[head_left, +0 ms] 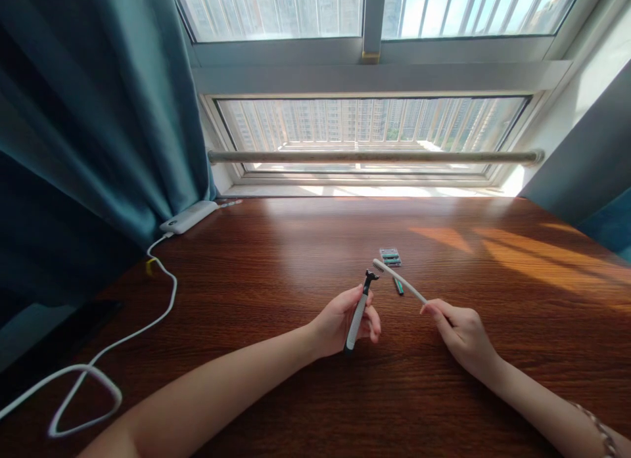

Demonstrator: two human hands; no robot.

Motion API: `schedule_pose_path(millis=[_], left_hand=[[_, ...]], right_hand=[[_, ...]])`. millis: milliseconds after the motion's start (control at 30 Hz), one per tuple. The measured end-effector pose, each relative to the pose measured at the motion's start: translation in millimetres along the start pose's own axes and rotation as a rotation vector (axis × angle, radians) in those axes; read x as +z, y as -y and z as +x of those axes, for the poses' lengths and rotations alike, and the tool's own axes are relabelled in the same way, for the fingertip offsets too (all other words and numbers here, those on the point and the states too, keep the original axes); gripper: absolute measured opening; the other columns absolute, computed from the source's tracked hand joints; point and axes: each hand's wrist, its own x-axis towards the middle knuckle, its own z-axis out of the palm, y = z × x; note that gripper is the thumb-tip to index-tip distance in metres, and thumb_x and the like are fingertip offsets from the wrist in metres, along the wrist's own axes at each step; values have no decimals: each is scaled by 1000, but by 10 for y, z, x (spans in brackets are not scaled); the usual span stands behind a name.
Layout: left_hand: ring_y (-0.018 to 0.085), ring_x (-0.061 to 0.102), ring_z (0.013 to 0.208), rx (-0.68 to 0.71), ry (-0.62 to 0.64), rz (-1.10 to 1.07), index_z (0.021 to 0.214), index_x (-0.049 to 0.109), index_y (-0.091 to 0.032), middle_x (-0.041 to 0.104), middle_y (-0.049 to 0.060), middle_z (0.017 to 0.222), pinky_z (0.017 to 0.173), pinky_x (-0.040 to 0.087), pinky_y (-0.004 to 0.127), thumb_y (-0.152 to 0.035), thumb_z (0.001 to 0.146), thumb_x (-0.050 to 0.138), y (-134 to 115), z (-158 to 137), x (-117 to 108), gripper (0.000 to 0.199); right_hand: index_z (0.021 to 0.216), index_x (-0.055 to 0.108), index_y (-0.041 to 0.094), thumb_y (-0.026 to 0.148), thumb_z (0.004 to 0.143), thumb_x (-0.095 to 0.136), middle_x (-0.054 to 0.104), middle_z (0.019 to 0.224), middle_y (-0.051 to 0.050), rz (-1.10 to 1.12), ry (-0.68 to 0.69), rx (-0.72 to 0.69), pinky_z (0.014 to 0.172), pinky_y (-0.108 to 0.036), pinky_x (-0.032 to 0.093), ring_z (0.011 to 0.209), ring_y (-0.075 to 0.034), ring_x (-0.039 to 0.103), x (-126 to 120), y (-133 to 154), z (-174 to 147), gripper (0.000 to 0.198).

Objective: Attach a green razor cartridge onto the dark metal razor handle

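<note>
My left hand [340,320] holds a razor handle [357,321], grey and ribbed with a black neck, its head end pointing up and away. Between thumb and fingers, my right hand [461,333] grips a white toothbrush [407,282] by its handle. The brush's dark bristles are close to the razor's head end; whether they touch I cannot tell. Behind them on the table lies a clear case of razor cartridges [390,257]. A loose razor cartridge [399,286], dark with a green strip, rests just below the toothbrush.
The brown wooden table [236,267] runs up to the window sill. On its far left stands a white power strip [189,217] with a white cable [173,287] looping toward the near left. A blue curtain [113,103] hangs along the left edge. Sunlight falls across the right side.
</note>
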Motion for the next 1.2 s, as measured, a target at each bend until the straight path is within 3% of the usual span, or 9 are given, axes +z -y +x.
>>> schedule_pose_path(millis=[167,1200], left_hand=[[16,58,50,5,6,-11,78,43,-18,65,5,60,58,40,29,-41,87,29,17,6,-10,29],[15,57,50,37,-52,36,78,43,-18,63,3,59,58,38,28,-42,85,34,1,2,-17,27]], right_hand=[[76,58,17,33,87,40,49,55,3,1,36,-43,52,-20,32,49,-8,46,-6,42,-4,27],[74,60,16,37,85,40,50,52,2,-84,-55,-14,49,-19,34,46,-9,47,4,25,-22,31]])
